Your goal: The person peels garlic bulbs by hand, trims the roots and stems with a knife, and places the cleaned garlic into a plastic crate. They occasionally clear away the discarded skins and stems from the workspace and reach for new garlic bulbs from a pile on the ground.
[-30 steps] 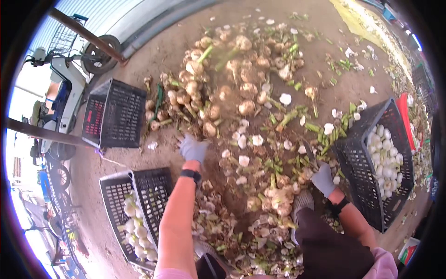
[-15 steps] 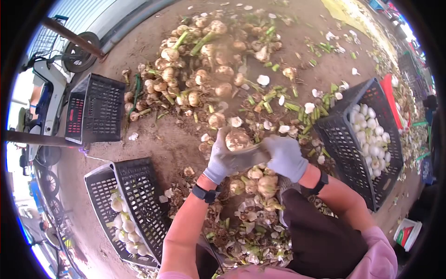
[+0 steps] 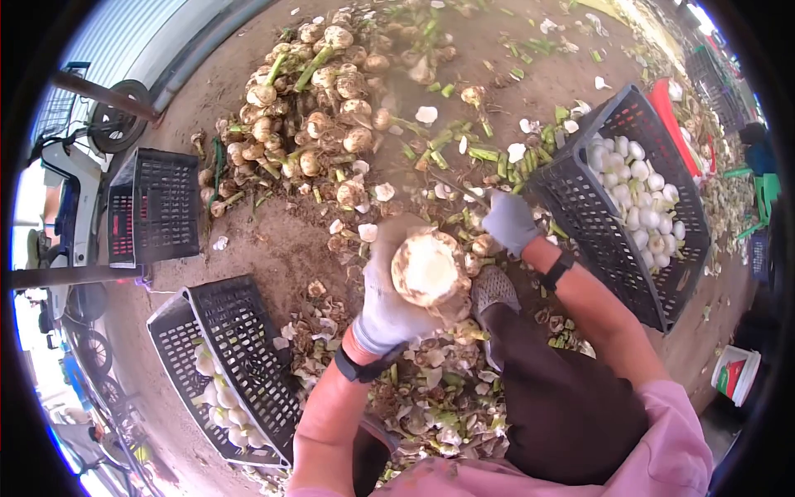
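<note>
Three black crates on the ground: the right crate [image 3: 580, 219] is well loaded with white peeled bulbs [image 3: 638, 195], the left crate [image 3: 240, 331] has a smaller batch at its low end, and the third crate [image 3: 157, 203] sits by the scooter [image 3: 62, 182], can't tell what's in it. Left hand [image 3: 387, 311] has its gloved fingers wrapped tight round a big bulb [image 3: 426, 269], held up mid-frame, pale cut face up, dirty brown skin round the rim. Right hand [image 3: 509, 222] is curled in a fist just beside the right crate, too blurry to say on what. Pile [image 3: 315, 108] of unpeeled ones up top; bare dirt [image 3: 273, 240] between it and the left crate is open, peelings [image 3: 431, 406] crowd the feet
</note>
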`<state>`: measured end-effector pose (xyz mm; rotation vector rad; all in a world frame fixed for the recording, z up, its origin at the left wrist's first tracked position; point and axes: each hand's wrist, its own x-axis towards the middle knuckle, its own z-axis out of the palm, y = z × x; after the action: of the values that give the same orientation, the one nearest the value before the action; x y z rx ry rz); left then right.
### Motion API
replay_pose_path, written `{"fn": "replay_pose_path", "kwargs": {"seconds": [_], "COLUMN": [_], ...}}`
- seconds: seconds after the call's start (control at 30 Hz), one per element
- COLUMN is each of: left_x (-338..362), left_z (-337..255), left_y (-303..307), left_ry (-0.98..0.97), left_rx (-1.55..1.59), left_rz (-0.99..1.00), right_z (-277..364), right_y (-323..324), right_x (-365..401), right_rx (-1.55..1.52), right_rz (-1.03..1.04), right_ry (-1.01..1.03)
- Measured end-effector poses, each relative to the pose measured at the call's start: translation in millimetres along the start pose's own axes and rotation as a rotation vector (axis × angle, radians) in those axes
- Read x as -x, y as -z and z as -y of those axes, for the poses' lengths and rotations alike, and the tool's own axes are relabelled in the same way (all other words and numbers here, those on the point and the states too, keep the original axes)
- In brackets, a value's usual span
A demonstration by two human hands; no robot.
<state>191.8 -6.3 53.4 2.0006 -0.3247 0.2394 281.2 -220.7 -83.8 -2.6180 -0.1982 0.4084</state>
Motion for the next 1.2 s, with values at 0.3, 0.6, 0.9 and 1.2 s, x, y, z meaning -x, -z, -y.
{"fn": "replay_pose_path", "kwargs": {"seconds": [0.3,0.6,0.9,1.2], "left_x": [17,19,-69,-23], "left_z": [34,99,207,120], "left_y": [-21,-8,41,2], "left_ry": [0.425,0.450,0.381,0.389], "left_rx": [0.706,0.024,-0.519,0.556], "left_rz": [-0.302,0.055,0.268,0.024], "right_z": [34,-42,-25,59], "right_y": [33,-32,-20,23], "right_x": [57,35,-2,18], "right_rx": [-0.489,-0.611,-0.506,-0.200], "right_rz": [-0.128,-0.064,-0.048,-0.239], "right_ry": [0.207,0.001,0.018,0.400]}}
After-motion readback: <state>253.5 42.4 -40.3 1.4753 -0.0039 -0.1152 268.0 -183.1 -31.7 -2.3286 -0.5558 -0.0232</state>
